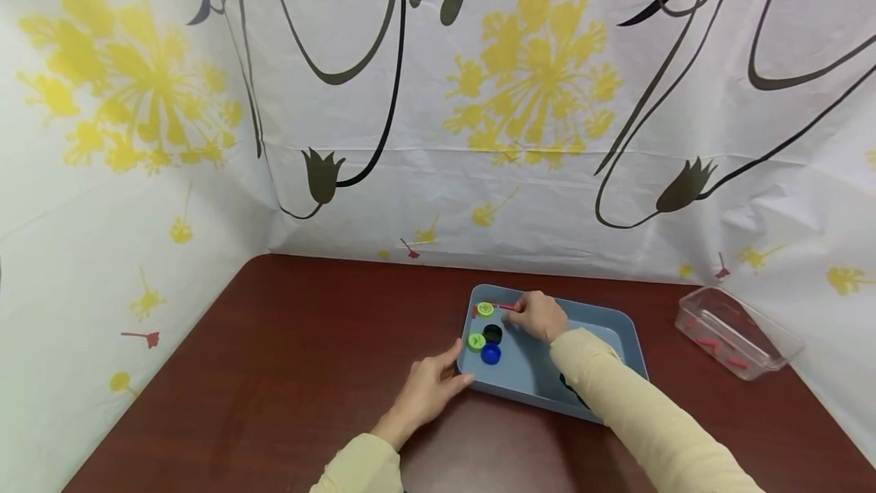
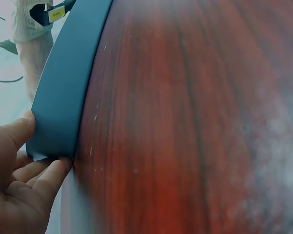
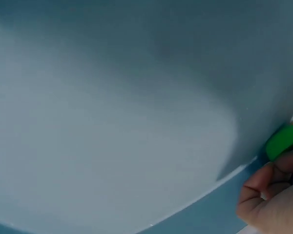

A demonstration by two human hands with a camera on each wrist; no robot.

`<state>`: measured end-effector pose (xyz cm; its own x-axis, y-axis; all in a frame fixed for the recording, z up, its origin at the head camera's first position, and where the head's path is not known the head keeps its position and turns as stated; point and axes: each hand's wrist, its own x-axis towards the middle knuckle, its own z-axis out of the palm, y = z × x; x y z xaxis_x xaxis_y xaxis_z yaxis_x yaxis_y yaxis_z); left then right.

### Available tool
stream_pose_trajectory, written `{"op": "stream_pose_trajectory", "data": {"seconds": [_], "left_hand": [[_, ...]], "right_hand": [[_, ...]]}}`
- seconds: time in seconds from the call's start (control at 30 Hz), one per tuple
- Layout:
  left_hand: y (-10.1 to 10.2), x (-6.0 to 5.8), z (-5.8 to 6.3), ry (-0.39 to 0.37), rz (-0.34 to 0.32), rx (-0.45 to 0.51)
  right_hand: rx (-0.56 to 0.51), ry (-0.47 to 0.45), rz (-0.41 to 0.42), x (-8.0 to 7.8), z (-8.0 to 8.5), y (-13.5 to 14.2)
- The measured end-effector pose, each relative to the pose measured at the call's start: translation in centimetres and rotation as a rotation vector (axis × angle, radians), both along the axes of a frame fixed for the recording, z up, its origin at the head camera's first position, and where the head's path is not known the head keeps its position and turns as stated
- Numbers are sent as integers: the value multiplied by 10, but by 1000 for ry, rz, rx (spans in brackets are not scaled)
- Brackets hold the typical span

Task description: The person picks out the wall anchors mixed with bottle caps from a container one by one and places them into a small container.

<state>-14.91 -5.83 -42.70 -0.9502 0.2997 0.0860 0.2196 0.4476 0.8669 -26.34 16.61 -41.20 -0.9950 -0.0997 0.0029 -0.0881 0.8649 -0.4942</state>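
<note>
A blue-grey tray point(image 1: 530, 375) lies on the table. My left hand point(image 1: 426, 390) holds its near left corner, the thumb on one side and the fingers on the other; the left wrist view shows the thumb against the tray wall. Inside the tray, my right hand point(image 1: 542, 316) pinches a small red stick point(image 1: 505, 306) near the far side, beside a light-green bottle cap point(image 1: 484, 310). Another green cap point(image 1: 476, 341), a black cap point(image 1: 492, 334) and a blue cap point(image 1: 490, 354) sit close together at the tray's left. In the right wrist view the fingertips are partly cut off, near a green cap point(image 3: 282, 142).
A clear plastic container point(image 1: 735, 333) with several red pieces stands right of the tray. Dark something point(image 1: 573, 390) shows beside the right sleeve, partly hidden. Patterned white sheeting point(image 1: 438, 204) rises behind and beside the brown table point(image 1: 287, 356).
</note>
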Motion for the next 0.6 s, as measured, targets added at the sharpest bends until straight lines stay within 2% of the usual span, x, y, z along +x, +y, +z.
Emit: {"op": "stream_pose_trajectory", "data": {"seconds": [0.17, 0.33, 0.6], "left_hand": [[3, 0, -2, 7, -12, -10], [7, -1, -4, 10, -21, -13], [1, -3, -4, 41, -36, -31]], "right_hand": [[-70, 22, 26, 5, 6, 14], [-120, 57, 13, 8, 17, 28], [-221, 173, -16, 12, 41, 45]]}}
